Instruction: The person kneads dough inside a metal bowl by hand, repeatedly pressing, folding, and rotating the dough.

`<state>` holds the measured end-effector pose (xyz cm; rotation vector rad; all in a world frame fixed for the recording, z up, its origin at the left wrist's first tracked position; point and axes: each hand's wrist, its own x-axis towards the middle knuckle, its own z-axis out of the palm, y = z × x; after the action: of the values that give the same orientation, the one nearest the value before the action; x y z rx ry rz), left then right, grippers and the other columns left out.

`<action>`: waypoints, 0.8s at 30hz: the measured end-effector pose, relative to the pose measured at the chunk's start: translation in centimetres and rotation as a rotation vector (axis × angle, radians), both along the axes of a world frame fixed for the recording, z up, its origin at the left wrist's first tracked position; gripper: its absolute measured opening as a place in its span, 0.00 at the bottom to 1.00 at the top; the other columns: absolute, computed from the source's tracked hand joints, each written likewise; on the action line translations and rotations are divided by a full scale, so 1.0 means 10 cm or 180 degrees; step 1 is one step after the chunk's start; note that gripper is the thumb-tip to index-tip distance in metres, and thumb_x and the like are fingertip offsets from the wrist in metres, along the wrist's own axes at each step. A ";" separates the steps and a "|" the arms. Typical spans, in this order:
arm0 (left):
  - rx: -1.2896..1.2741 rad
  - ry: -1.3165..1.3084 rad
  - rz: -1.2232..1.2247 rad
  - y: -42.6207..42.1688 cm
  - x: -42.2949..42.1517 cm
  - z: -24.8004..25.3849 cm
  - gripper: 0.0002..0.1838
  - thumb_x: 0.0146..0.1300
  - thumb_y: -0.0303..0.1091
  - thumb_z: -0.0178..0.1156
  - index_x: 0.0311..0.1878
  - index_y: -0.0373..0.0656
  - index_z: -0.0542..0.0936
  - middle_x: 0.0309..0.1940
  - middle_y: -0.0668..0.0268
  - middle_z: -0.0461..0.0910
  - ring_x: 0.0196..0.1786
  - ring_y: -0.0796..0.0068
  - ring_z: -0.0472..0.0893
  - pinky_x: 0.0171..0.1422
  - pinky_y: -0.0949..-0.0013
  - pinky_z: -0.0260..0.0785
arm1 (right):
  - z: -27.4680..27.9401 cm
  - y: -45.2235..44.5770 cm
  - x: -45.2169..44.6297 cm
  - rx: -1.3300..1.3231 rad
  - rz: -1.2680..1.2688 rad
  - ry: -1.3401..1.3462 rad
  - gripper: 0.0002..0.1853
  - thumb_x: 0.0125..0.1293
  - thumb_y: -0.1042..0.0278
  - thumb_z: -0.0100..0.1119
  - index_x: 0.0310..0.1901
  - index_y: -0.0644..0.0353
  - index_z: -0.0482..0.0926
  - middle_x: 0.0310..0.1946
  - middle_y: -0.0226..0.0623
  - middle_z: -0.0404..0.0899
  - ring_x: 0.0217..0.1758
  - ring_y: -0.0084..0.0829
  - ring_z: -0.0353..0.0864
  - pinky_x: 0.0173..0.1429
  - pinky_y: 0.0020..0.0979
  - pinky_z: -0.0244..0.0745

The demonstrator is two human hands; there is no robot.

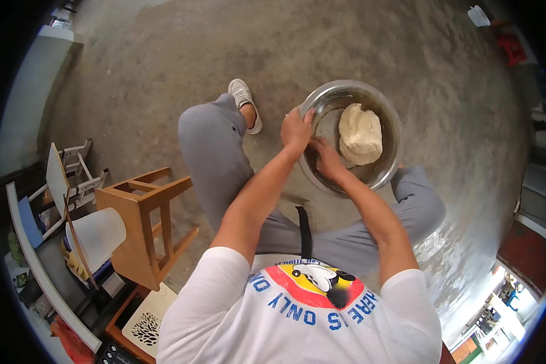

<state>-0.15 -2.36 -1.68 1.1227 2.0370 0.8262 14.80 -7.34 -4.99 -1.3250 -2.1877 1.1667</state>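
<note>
A round metal basin [390,109] is in front of me at knee height, slightly tilted. A pale lump of dough [360,134] lies in its right half. My left hand [296,130] grips the basin's left rim, fingers wrapped over the edge. Inside the basin, my right hand [329,159] reaches to the inner wall at the lower left, close to my left hand and apart from the dough. Its fingers are bent against the wall; whether they hold anything is too small to tell. Smears of dough mark the basin's inside.
A wooden stool [141,209] lies on its side to my left, beside a white plastic bucket [97,239] and a metal folding ladder [82,173]. My shoe [241,97] rests on the concrete floor [164,54]. Shelves and clutter line both edges of the view.
</note>
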 end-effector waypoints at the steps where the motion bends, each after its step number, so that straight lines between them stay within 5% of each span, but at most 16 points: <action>1: -0.0051 0.0033 0.0021 0.01 0.00 0.01 0.26 0.67 0.57 0.61 0.41 0.36 0.81 0.37 0.45 0.84 0.45 0.41 0.83 0.48 0.49 0.72 | 0.06 -0.07 0.06 -0.0037 0.0066 -0.0073 0.28 0.56 0.85 0.48 0.61 0.65 0.77 0.61 0.53 0.74 0.66 0.53 0.73 0.68 0.43 0.71; 7: -0.0096 -0.0049 -0.0007 0.05 0.00 0.02 0.26 0.67 0.56 0.61 0.41 0.36 0.81 0.38 0.45 0.84 0.44 0.41 0.82 0.48 0.50 0.72 | 0.22 0.04 0.63 -0.1005 0.1609 -0.1505 0.29 0.57 0.84 0.49 0.63 0.66 0.74 0.64 0.52 0.71 0.65 0.53 0.73 0.66 0.43 0.71; 10: -0.0050 -0.0089 -0.0003 0.04 0.00 0.04 0.26 0.67 0.56 0.61 0.40 0.36 0.81 0.38 0.45 0.84 0.44 0.42 0.83 0.48 0.50 0.72 | 0.16 -0.02 0.70 -0.0660 0.1043 -0.1767 0.30 0.57 0.84 0.49 0.64 0.67 0.73 0.66 0.50 0.70 0.66 0.52 0.73 0.68 0.41 0.71; 13: -0.0049 -0.0005 -0.0031 0.06 -0.02 0.07 0.26 0.67 0.57 0.61 0.41 0.36 0.81 0.38 0.46 0.84 0.44 0.42 0.83 0.48 0.50 0.72 | 0.18 -0.17 0.61 0.0312 0.0839 -0.0915 0.28 0.59 0.84 0.49 0.64 0.67 0.74 0.68 0.47 0.71 0.69 0.49 0.72 0.71 0.39 0.70; 16: -0.0162 0.0019 -0.0030 0.07 -0.01 0.04 0.27 0.67 0.57 0.61 0.41 0.36 0.81 0.38 0.46 0.84 0.44 0.43 0.83 0.49 0.50 0.73 | 0.31 -0.17 0.64 0.0616 0.1369 -0.1233 0.27 0.60 0.82 0.50 0.64 0.66 0.74 0.69 0.45 0.71 0.72 0.46 0.69 0.73 0.38 0.69; 24: -0.0200 -0.0043 -0.0080 0.03 -0.04 0.09 0.27 0.67 0.59 0.60 0.42 0.38 0.81 0.39 0.47 0.84 0.47 0.43 0.83 0.50 0.50 0.72 | 0.39 -0.14 0.84 0.0191 0.1865 -0.2175 0.23 0.60 0.78 0.55 0.60 0.64 0.79 0.61 0.42 0.79 0.64 0.44 0.77 0.66 0.38 0.75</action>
<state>-0.51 -2.07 -0.75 1.1028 2.0198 0.7501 23.23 -8.70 -1.09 -1.2067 -3.2345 0.8706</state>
